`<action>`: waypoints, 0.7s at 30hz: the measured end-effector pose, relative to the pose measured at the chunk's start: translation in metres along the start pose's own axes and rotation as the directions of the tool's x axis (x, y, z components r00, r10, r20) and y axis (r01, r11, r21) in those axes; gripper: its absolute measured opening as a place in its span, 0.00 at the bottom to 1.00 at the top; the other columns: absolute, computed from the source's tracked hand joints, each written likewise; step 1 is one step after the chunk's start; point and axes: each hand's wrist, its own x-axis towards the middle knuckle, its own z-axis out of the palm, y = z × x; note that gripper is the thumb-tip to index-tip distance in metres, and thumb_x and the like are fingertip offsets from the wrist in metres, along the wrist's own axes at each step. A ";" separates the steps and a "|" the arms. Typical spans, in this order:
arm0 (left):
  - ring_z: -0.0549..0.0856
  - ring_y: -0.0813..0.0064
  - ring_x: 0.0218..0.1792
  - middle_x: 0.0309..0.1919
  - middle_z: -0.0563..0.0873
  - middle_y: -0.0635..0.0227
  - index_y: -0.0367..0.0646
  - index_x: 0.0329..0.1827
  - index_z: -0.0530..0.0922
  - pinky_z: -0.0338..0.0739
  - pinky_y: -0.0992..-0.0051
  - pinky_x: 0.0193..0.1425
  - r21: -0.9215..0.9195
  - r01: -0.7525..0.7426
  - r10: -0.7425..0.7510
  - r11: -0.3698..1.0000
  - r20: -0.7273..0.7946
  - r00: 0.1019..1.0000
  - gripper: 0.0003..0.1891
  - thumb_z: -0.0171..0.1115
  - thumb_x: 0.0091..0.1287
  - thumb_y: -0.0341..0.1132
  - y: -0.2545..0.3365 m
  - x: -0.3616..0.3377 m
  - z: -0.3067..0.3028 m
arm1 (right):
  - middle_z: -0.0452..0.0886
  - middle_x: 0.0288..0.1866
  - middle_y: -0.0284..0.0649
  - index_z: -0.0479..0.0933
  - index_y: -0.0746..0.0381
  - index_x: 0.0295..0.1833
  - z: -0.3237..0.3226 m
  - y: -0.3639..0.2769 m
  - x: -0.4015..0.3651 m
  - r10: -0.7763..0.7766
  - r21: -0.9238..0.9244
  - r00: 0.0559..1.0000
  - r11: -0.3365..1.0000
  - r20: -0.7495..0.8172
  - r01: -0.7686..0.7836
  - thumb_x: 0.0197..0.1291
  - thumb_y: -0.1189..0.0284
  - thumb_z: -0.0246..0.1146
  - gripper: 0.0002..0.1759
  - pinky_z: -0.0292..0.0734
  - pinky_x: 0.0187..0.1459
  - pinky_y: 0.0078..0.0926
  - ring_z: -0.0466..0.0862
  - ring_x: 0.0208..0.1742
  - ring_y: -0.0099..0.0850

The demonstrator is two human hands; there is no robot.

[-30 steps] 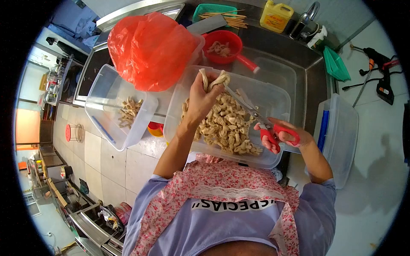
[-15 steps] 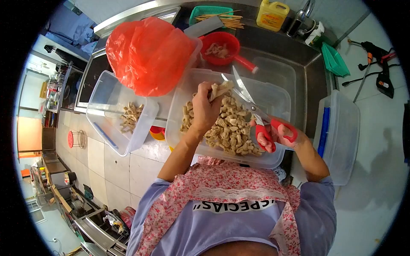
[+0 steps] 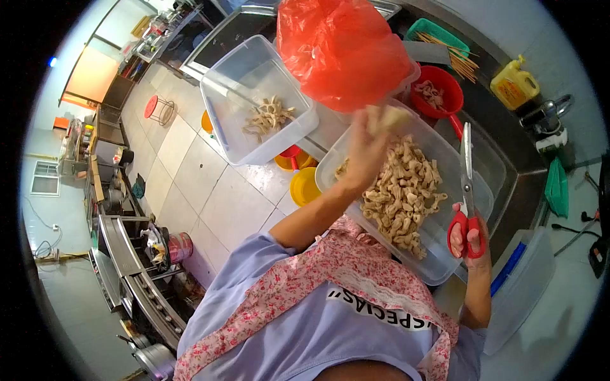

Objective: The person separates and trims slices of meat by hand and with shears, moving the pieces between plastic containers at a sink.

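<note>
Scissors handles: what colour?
The scissors handles are red, best seen in the head view, the only one here.

Stainless-steel sink counter, dark basin. Bearing: one large clear plastic bin of beige pieces; one green basket with wooden sticks; one yellow jug (handled, tilted in view), near the faucet.

The apron is pink floral, the shirt pale lavender-blue.
</note>
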 end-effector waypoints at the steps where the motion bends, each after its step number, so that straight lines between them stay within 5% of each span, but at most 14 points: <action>1: 0.72 0.81 0.24 0.25 0.73 0.73 0.45 0.42 0.71 0.67 0.81 0.29 -0.287 0.212 -0.249 0.934 -0.099 0.963 0.08 0.60 0.63 0.29 0.007 0.010 -0.012 | 0.70 0.19 0.30 0.64 0.68 0.63 -0.001 0.000 0.001 -0.024 -0.016 0.999 1.000 -0.037 0.023 0.46 0.43 0.70 0.48 0.61 0.14 0.15 0.67 0.14 0.18; 3: 0.65 0.86 0.15 0.18 0.68 0.80 0.50 0.35 0.71 0.57 0.82 0.16 -0.371 0.335 -0.408 0.866 -0.138 0.902 0.05 0.61 0.63 0.34 0.027 0.039 -0.061 | 0.70 0.20 0.29 0.63 0.67 0.64 -0.009 0.005 0.001 0.000 -0.028 0.999 1.000 -0.050 -0.001 0.47 0.43 0.69 0.49 0.61 0.14 0.14 0.67 0.15 0.17; 4: 0.64 0.84 0.13 0.14 0.67 0.78 0.48 0.29 0.72 0.53 0.80 0.16 -0.453 0.368 -0.486 0.812 -0.176 0.856 0.14 0.68 0.61 0.43 0.028 0.058 -0.087 | 0.70 0.20 0.29 0.63 0.66 0.64 -0.010 0.006 0.003 0.012 -0.028 0.998 1.000 -0.054 -0.013 0.47 0.43 0.69 0.49 0.61 0.14 0.14 0.67 0.15 0.17; 5: 0.64 0.84 0.14 0.14 0.67 0.78 0.46 0.30 0.74 0.54 0.80 0.17 -0.542 0.354 -0.479 0.762 -0.105 0.871 0.12 0.67 0.62 0.42 -0.002 0.080 -0.129 | 0.70 0.20 0.29 0.63 0.66 0.65 -0.010 0.006 0.005 0.023 -0.029 0.998 0.999 -0.057 -0.025 0.47 0.43 0.69 0.49 0.61 0.14 0.14 0.67 0.15 0.17; 6: 0.64 0.82 0.15 0.17 0.70 0.74 0.42 0.32 0.75 0.56 0.81 0.18 -0.681 0.254 -0.517 0.687 -0.212 0.829 0.12 0.64 0.64 0.41 -0.006 0.094 -0.147 | 0.70 0.20 0.29 0.63 0.66 0.65 -0.009 0.007 0.007 0.031 -0.021 0.998 0.999 -0.048 -0.032 0.47 0.44 0.69 0.48 0.61 0.14 0.14 0.67 0.15 0.17; 7: 0.65 0.80 0.16 0.21 0.73 0.70 0.37 0.34 0.75 0.60 0.83 0.19 -0.768 0.270 -0.687 0.581 -0.285 0.668 0.17 0.62 0.65 0.45 -0.016 0.116 -0.171 | 0.70 0.21 0.29 0.63 0.66 0.64 -0.008 0.007 0.009 0.037 -0.011 0.998 0.999 -0.042 -0.037 0.48 0.44 0.69 0.48 0.61 0.14 0.14 0.67 0.16 0.17; 8: 0.68 0.81 0.18 0.25 0.75 0.67 0.32 0.42 0.72 0.62 0.86 0.19 -0.793 0.260 -0.708 0.551 -0.279 0.649 0.23 0.61 0.66 0.49 -0.013 0.115 -0.182 | 0.71 0.21 0.29 0.63 0.66 0.64 -0.006 0.007 0.009 0.043 -0.001 0.998 0.999 -0.040 -0.043 0.48 0.44 0.69 0.47 0.61 0.14 0.15 0.67 0.16 0.17; 11: 0.69 0.81 0.22 0.25 0.74 0.67 0.31 0.50 0.67 0.62 0.86 0.21 -0.931 0.236 -0.896 0.279 -0.164 0.412 0.28 0.60 0.66 0.51 -0.038 0.144 -0.222 | 0.71 0.22 0.30 0.64 0.65 0.64 -0.003 0.004 0.012 0.049 0.003 0.999 0.999 0.014 -0.049 0.48 0.45 0.69 0.46 0.62 0.15 0.15 0.68 0.16 0.17; 12: 0.70 0.80 0.23 0.28 0.77 0.65 0.33 0.56 0.63 0.63 0.84 0.22 -0.956 0.274 -0.864 0.107 0.047 0.501 0.28 0.59 0.67 0.47 -0.048 0.141 -0.240 | 0.71 0.22 0.29 0.64 0.65 0.64 -0.004 0.003 0.013 0.048 0.003 0.999 0.999 0.019 -0.048 0.49 0.45 0.69 0.46 0.62 0.15 0.15 0.68 0.16 0.18; 15: 0.72 0.80 0.24 0.35 0.79 0.64 0.36 0.58 0.66 0.65 0.81 0.23 -0.811 0.376 -0.611 0.448 0.029 0.791 0.22 0.57 0.69 0.43 -0.028 0.111 -0.182 | 0.71 0.23 0.30 0.63 0.65 0.66 -0.008 0.003 0.016 0.047 -0.057 0.998 0.997 0.043 -0.045 0.49 0.45 0.69 0.47 0.63 0.17 0.14 0.69 0.17 0.19; 17: 0.76 0.74 0.31 0.48 0.81 0.60 0.40 0.54 0.71 0.72 0.76 0.32 -0.810 0.550 -0.468 0.204 0.413 0.781 0.14 0.49 0.73 0.39 -0.010 0.087 -0.140 | 0.73 0.26 0.31 0.61 0.65 0.68 -0.012 0.002 0.018 0.043 -0.171 0.998 0.985 0.052 -0.034 0.50 0.44 0.68 0.49 0.65 0.20 0.14 0.71 0.19 0.19; 21: 0.78 0.72 0.45 0.52 0.80 0.62 0.42 0.54 0.74 0.73 0.71 0.52 -0.653 0.643 -0.522 0.399 0.415 0.745 0.14 0.52 0.72 0.39 0.029 0.051 -0.031 | 0.74 0.34 0.34 0.56 0.65 0.72 -0.002 -0.001 0.011 0.172 -0.083 0.960 0.984 0.223 -0.157 0.50 0.39 0.65 0.54 0.70 0.31 0.17 0.74 0.30 0.19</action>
